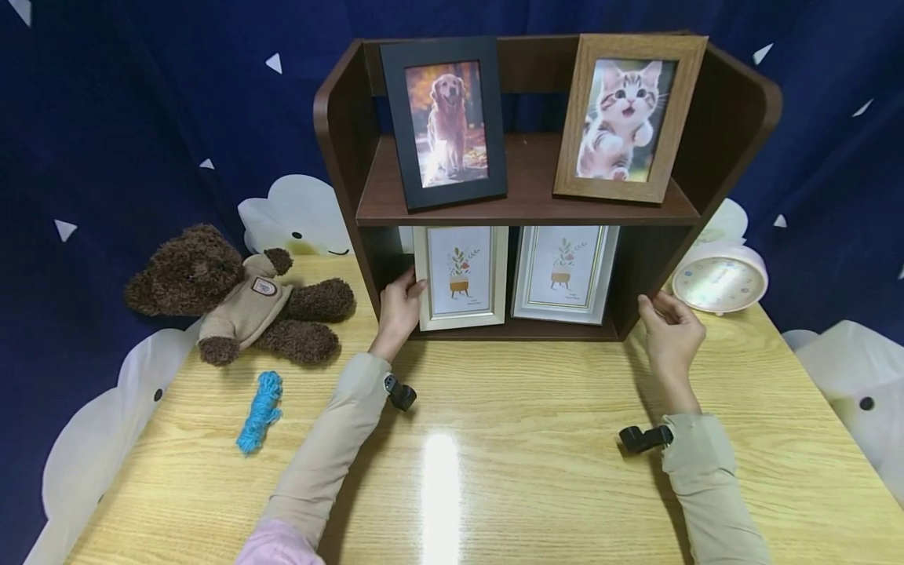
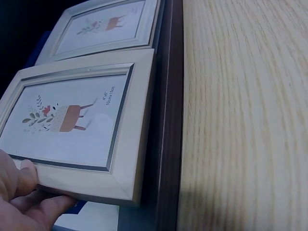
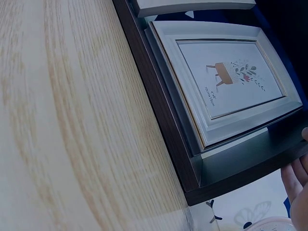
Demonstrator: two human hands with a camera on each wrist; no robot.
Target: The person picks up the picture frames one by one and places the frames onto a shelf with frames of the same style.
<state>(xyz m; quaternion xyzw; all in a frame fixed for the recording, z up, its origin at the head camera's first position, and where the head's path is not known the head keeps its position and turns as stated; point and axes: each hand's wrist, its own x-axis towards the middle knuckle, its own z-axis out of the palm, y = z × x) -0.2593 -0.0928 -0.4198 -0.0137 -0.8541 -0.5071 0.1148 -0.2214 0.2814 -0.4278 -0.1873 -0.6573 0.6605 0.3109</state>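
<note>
In the lower compartment of a dark brown shelf [image 1: 526, 213], a cream photo frame [image 1: 497, 290] stands at the left. My left hand [image 1: 400, 308] grips its left edge; in the left wrist view the thumb lies on the frame's front and the fingers go behind. Beside it, on the right, is a white photo frame [image 1: 521, 271] with a gold inner line [image 3: 192, 130]. Both show a potted plant print. My right hand [image 1: 674, 333] holds the shelf's right side panel [image 3: 240, 180], thumb on the inner side and fingers outside.
On the top shelf stand a black frame [image 1: 452, 196] with a dog picture and a wooden frame [image 1: 572, 125] with a cat picture. A teddy bear [image 1: 243, 310] and a blue rope bundle [image 1: 260, 414] lie left. A round pink clock [image 1: 720, 278] is at the right.
</note>
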